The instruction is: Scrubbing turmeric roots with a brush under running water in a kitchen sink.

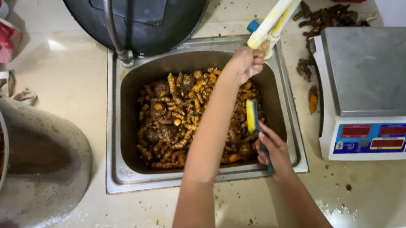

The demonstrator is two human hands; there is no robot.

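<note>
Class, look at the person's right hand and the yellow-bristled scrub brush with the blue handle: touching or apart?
Touching. The head view shows the right hand wrapped around the blue handle of the scrub brush, over the sink's near rim.

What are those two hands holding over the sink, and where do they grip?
The left hand holds a white-and-yellow brush at its lower end. The right hand grips a blue-handled yellow brush by its handle.

Two hands (259, 104) with brushes over a sink (117, 145) of turmeric roots (181, 112)
</note>
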